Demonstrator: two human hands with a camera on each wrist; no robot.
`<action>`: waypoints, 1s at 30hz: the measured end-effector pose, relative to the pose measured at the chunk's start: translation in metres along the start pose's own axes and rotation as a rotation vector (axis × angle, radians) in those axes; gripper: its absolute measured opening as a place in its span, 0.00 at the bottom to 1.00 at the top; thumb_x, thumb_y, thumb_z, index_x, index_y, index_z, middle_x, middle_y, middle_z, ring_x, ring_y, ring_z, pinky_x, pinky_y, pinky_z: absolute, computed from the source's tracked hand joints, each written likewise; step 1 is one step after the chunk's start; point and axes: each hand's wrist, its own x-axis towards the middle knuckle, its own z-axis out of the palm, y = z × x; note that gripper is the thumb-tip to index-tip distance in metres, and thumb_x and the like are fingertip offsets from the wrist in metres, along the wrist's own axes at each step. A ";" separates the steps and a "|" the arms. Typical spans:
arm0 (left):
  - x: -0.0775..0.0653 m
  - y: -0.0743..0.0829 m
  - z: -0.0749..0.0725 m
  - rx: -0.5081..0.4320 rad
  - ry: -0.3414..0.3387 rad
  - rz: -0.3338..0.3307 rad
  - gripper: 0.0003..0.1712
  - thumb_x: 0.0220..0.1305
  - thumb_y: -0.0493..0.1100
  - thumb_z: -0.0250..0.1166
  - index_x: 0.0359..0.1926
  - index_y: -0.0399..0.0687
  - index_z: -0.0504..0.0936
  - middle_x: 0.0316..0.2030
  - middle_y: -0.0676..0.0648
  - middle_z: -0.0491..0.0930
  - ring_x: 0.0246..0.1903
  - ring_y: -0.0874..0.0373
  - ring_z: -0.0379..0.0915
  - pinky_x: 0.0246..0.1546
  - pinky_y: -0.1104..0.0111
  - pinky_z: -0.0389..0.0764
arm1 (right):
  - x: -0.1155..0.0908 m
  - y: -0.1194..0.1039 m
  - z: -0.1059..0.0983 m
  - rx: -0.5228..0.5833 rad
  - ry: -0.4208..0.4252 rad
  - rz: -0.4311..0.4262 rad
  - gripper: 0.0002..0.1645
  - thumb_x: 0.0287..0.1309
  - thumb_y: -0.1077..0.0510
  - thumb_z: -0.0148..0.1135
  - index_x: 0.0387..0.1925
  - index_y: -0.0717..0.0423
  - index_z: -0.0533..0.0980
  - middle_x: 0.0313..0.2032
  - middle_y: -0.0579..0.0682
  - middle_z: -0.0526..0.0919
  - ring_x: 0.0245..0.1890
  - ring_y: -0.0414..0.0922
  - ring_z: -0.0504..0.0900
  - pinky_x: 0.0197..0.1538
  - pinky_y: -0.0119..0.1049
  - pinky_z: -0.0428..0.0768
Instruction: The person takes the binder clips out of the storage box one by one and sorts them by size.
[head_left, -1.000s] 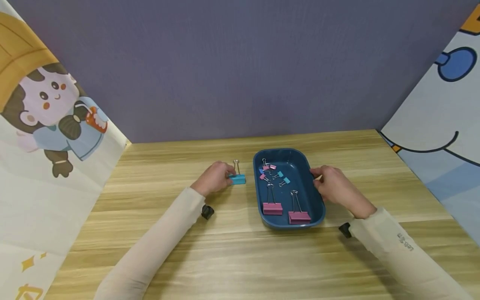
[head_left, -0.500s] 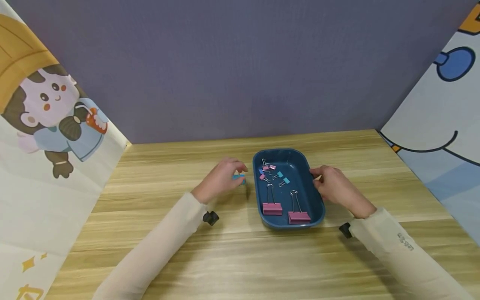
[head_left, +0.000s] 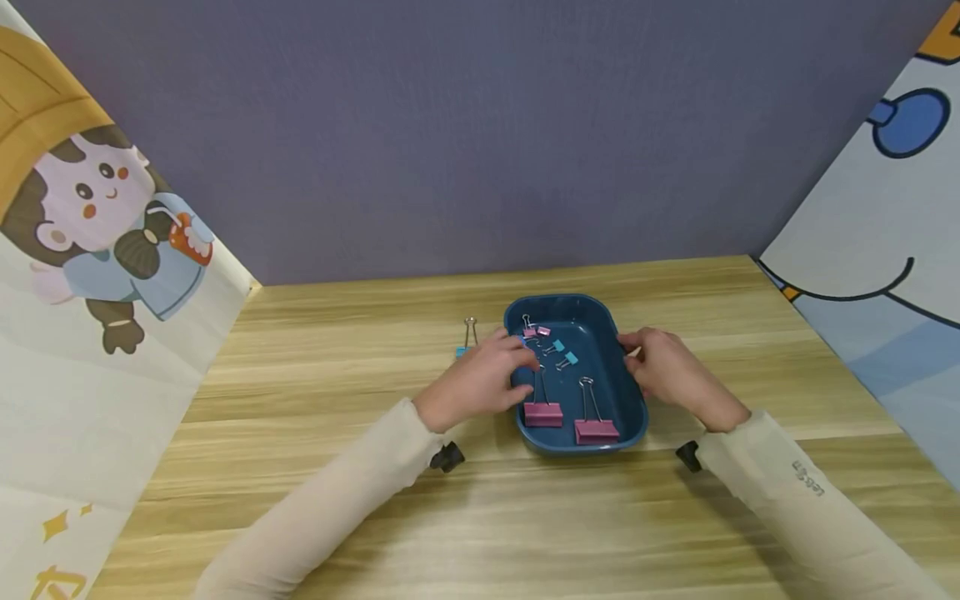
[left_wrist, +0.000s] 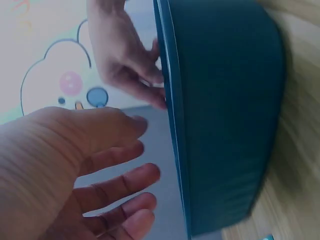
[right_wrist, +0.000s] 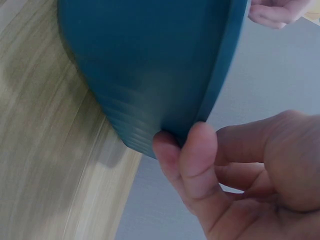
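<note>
A dark blue rectangular tray [head_left: 596, 333] stands on the wooden table. Its right rim is gripped by my right hand [head_left: 660, 367]; in the right wrist view that hand's fingers [right_wrist: 199, 155] pinch the edge. My left hand [head_left: 480, 375] hovers over the tray's left rim, fingers spread and loosely bent. Nothing shows between them in the left wrist view. Below and right of it lie two large pink binder clips [head_left: 543, 415]. Small teal binder clips [head_left: 557, 347] and small pink ones [head_left: 529, 332] lie farther back. A larger light-blue binder clip [head_left: 461, 352], partly hidden behind my left hand, lies left of the tray.
The wooden tabletop [head_left: 315, 358] runs back to a purple-grey panel [head_left: 480, 150]. Printed cartoon panels stand on the left [head_left: 75, 333] and right [head_left: 885, 233]. A dark wrist device [head_left: 447, 457] sits under the left sleeve.
My left hand has left the light-blue binder clip, which stays on the table, and has moved right over the tray's left rim. The right hand keeps its hold on the tray.
</note>
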 end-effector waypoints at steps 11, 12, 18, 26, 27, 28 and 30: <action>0.020 0.025 0.015 0.100 -0.218 0.044 0.15 0.57 0.50 0.69 0.44 0.50 0.85 0.37 0.53 0.82 0.37 0.58 0.66 0.42 0.70 0.68 | 0.001 0.001 -0.001 0.009 -0.007 0.009 0.25 0.63 0.69 0.49 0.61 0.74 0.64 0.38 0.62 0.73 0.19 0.44 0.75 0.21 0.36 0.77; 0.022 0.025 0.016 0.087 -0.230 0.035 0.15 0.56 0.50 0.69 0.43 0.49 0.85 0.35 0.53 0.82 0.36 0.58 0.65 0.40 0.71 0.68 | 0.002 0.001 -0.001 0.011 -0.007 0.011 0.25 0.63 0.69 0.49 0.61 0.74 0.64 0.38 0.62 0.74 0.18 0.44 0.75 0.21 0.36 0.77; 0.029 0.025 0.023 0.054 -0.266 -0.002 0.08 0.56 0.48 0.70 0.34 0.50 0.85 0.23 0.56 0.78 0.27 0.60 0.66 0.25 0.74 0.67 | 0.001 0.000 -0.001 0.011 -0.007 0.008 0.25 0.63 0.69 0.49 0.61 0.74 0.64 0.37 0.62 0.74 0.18 0.44 0.75 0.21 0.36 0.77; 0.033 0.024 0.029 0.053 -0.286 -0.019 0.09 0.54 0.43 0.70 0.22 0.50 0.79 0.16 0.57 0.72 0.19 0.64 0.69 0.19 0.75 0.69 | 0.000 0.000 0.000 0.006 -0.001 -0.006 0.25 0.62 0.70 0.49 0.61 0.75 0.64 0.38 0.62 0.73 0.17 0.43 0.74 0.21 0.36 0.77; 0.033 0.024 0.030 0.058 -0.288 -0.022 0.10 0.54 0.43 0.70 0.22 0.50 0.78 0.16 0.57 0.72 0.19 0.64 0.69 0.19 0.75 0.69 | 0.000 0.000 0.000 0.009 -0.004 -0.002 0.25 0.63 0.70 0.49 0.61 0.75 0.64 0.38 0.62 0.73 0.18 0.43 0.74 0.21 0.36 0.77; 0.034 0.024 0.030 0.060 -0.291 -0.028 0.10 0.54 0.42 0.70 0.22 0.50 0.78 0.16 0.57 0.72 0.19 0.64 0.69 0.19 0.75 0.69 | 0.000 0.000 0.000 0.012 -0.005 0.002 0.25 0.63 0.69 0.49 0.61 0.74 0.64 0.37 0.61 0.74 0.18 0.43 0.74 0.21 0.36 0.77; 0.034 0.024 0.032 0.071 -0.295 -0.038 0.10 0.54 0.42 0.70 0.21 0.50 0.77 0.17 0.57 0.72 0.19 0.63 0.69 0.20 0.75 0.69 | 0.000 0.000 0.000 0.020 -0.012 0.012 0.25 0.63 0.69 0.48 0.62 0.74 0.63 0.37 0.61 0.74 0.18 0.44 0.74 0.21 0.37 0.76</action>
